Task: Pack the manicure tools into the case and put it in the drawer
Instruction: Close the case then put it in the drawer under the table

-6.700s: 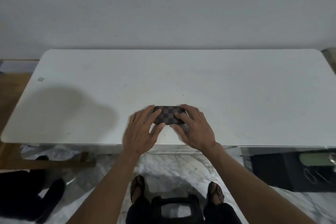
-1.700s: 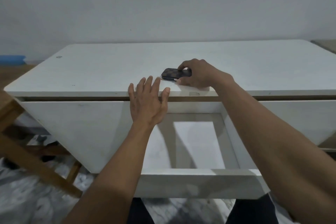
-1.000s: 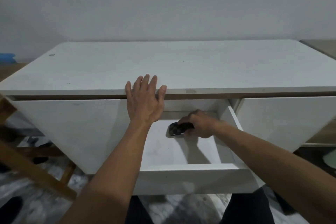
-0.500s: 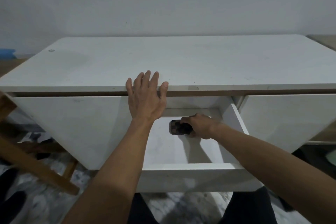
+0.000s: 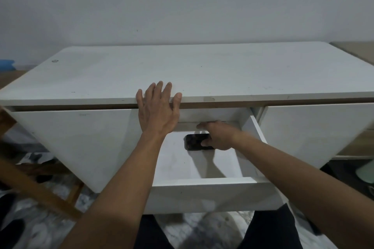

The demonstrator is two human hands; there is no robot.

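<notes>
The case lies in the open drawer, frame centre, under the counter. Left hand rests on the counter's front edge; right hand is just right of the case.

Left hand flat and spread, palm down, fingers straight and laid over the front edge of the worktop, thumb out to the right; left forearm running straight up from the lower frame. Right hand motion-blurred, reached forward and lower than the left, fingers extended leftward and relaxed, thumb below them, nothing gripped. Right forearm entering from lower right at a diagonal.
</notes>
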